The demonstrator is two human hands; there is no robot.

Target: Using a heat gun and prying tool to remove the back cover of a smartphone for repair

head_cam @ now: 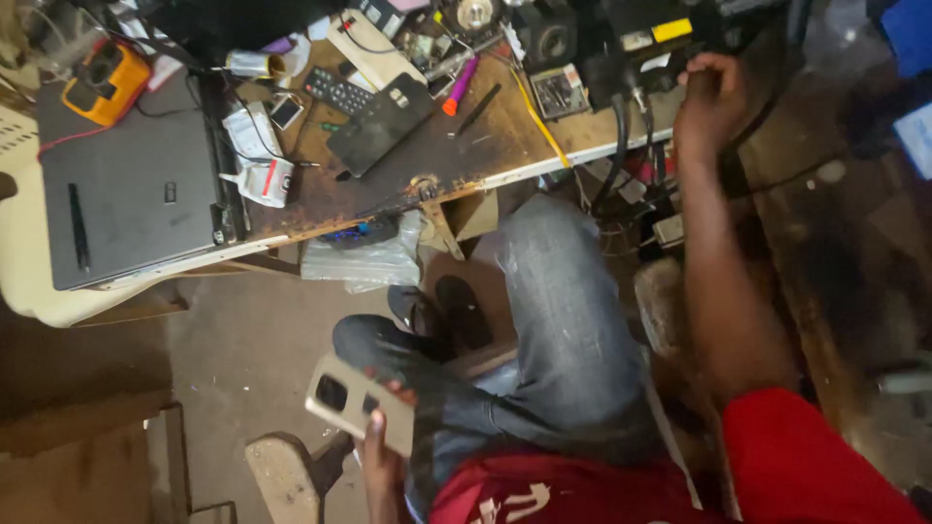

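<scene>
Left hand (381, 442): grasps a beige phone (351, 400), back facing up, beside the knee.
Right hand (711, 97): clenched at the desk (466, 155) edge; contents hidden.
Desk: cluttered; closed laptop (126, 194) at left.

Closed laptop (131, 199), remote control (337, 91), pink marker (460, 84)

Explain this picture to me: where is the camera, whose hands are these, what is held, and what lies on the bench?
There is no machine here. One camera on the person's head looks down past jeans-clad legs. The left hand, low in the picture, holds a phone with its back up. The right hand reaches to the bench's far edge, fingers curled among dark cables; what it grips is unclear. On the worn wooden bench lie a closed laptop, an orange meter, a remote, a dark tablet, a pink pen and small parts.
</scene>
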